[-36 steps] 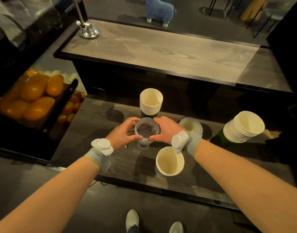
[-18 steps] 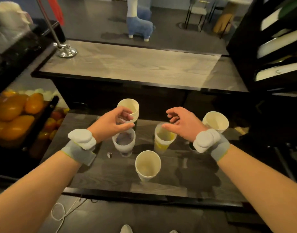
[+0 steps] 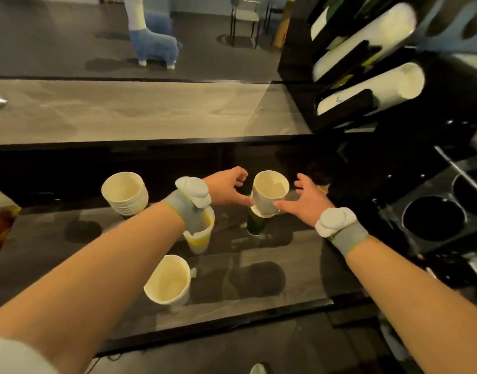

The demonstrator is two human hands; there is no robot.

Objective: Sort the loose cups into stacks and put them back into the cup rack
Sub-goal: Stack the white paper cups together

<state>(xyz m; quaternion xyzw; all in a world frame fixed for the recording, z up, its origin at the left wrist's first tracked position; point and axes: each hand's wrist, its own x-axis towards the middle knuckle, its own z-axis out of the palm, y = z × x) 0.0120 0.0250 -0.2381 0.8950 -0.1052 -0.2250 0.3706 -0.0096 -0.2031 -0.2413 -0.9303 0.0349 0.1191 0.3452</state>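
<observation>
A stack of white paper cups [image 3: 269, 193] with a green cup at its base stands on the dark lower counter [image 3: 286, 268]. My left hand [image 3: 228, 186] and my right hand [image 3: 303, 202] flank it with fingers spread, thumbs close to its sides, neither clearly gripping. A yellow-printed cup [image 3: 201, 234] lies partly hidden under my left wrist. A single white cup [image 3: 168, 280] stands nearer to me. Another white stack [image 3: 125, 194] stands at the left. The black cup rack [image 3: 366, 63] at the upper right holds slanted rows of white cups.
A raised grey wooden counter [image 3: 140, 109] runs behind the lower one. Round black wells [image 3: 434, 218] sit at the right. A blue and white animal figure [image 3: 153, 36] stands on the floor beyond. Fruit shows at the left edge.
The view swung right, bringing the rack in. Both hands left the clear cup and the yellow cup and moved right to either side of the white stack with the green base.
</observation>
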